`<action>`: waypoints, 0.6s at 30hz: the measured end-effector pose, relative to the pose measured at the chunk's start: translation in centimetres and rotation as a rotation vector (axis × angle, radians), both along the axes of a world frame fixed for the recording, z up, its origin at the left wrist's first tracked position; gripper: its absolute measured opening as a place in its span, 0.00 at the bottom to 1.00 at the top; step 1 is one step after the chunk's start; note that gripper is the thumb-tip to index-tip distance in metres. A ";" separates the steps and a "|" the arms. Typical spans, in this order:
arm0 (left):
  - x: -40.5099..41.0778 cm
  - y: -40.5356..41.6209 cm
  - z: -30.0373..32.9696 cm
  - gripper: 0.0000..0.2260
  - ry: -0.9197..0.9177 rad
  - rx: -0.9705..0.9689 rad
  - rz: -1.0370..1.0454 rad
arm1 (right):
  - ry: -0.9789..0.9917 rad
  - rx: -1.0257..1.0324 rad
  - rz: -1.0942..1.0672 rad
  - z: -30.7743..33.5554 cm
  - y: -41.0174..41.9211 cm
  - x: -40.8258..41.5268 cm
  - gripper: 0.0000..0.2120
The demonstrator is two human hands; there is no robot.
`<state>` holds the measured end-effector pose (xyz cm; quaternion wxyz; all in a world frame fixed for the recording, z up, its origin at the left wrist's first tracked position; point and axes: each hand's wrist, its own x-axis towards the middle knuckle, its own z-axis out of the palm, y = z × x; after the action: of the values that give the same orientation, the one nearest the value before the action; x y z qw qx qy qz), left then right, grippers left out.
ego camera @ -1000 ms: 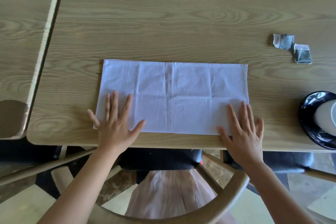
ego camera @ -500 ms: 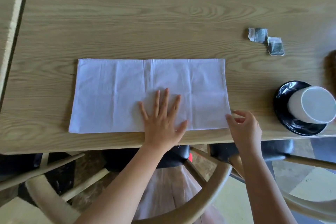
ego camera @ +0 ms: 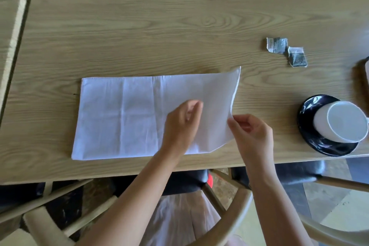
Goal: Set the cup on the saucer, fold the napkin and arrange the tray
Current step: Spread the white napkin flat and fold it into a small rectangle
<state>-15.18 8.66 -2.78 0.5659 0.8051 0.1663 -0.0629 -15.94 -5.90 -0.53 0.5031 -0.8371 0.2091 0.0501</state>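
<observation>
**Napkin corner lifted at the desk's near edge**

Nearest the camera, curved pale wooden chair backs [ego camera: 237,223] and black seat cushions [ego camera: 299,170] show below the desk edge, over a patchy floor that is hard to read. Both forearms reach up from the bottom of the view.

The right hand [ego camera: 253,136] pinches the near right corner of the white napkin [ego camera: 123,114] between thumb and fingers and holds it raised off the wood, so the napkin's right end curls upward. The left hand [ego camera: 182,126] rests on the napkin just left of that lifted part, fingers loosely bent; its fingertips are blurred, so how firmly they press cannot be told. The rest of the napkin lies flat, creased, along the near edge of the light oak desk [ego camera: 159,26].

To the right, a white cup [ego camera: 343,124] sits tilted on a black saucer [ego camera: 311,142] at the desk edge. Farther back lie two torn tea sachets [ego camera: 286,51]. A dark brown object [ego camera: 361,82] is cut off at the right border. A second desk [ego camera: 10,16] adjoins on the left, and chair tops line the far edge.
</observation>
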 end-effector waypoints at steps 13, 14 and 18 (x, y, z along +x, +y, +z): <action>5.3 9.1 1.9 0.09 0.012 -0.027 -0.010 | 0.026 -0.033 0.387 3.1 10.4 -0.8 0.03; 4.9 10.5 2.1 0.09 0.003 -0.010 -0.002 | 0.024 -0.020 0.418 3.1 11.4 -0.9 0.04; 3.5 16.0 2.5 0.08 -0.011 0.059 0.042 | -0.018 0.023 0.557 2.9 16.1 -1.4 0.07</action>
<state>-11.73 24.68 -0.26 0.5440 0.8181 0.1816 -0.0416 -17.36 10.21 2.37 0.4811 -0.8570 -0.0340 0.1814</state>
